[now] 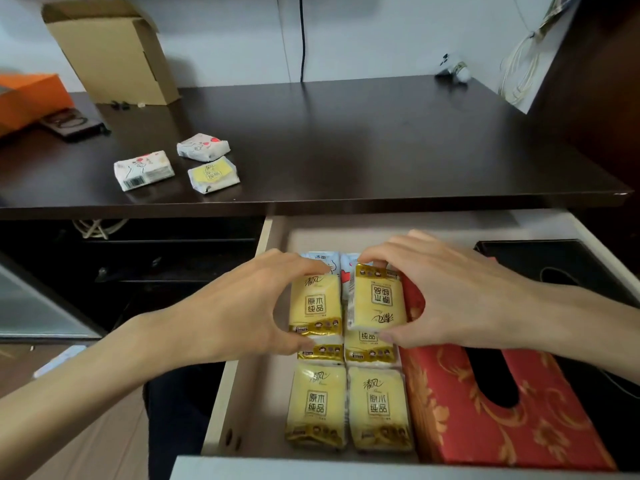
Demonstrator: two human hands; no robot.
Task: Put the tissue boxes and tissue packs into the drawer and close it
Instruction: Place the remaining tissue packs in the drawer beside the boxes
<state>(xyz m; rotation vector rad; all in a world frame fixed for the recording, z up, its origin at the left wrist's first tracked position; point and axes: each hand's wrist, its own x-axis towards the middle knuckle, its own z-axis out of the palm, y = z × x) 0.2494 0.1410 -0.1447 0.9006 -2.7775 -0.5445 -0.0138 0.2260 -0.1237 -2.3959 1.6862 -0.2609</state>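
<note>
The drawer (239, 368) is pulled open below the dark desk. Inside lie several yellow tissue packs in two columns, a red patterned tissue box (485, 420) to their right, and a black tissue box (554, 261) at the far right. My left hand (235, 306) grips a yellow pack (315, 303) by its ends. My right hand (446, 292) grips another yellow pack (379, 299) beside it, on top of the lower packs. Three packs remain on the desk: a white one (143, 169), a second white one (203, 145) and a yellow one (213, 174).
An open cardboard box (114, 50) stands at the desk's back left, next to an orange box (24, 98) and a dark phone-like object (71, 123). A black cable (303, 36) hangs down the wall. White cords (519, 71) hang at the right. Dark shelves sit left of the drawer.
</note>
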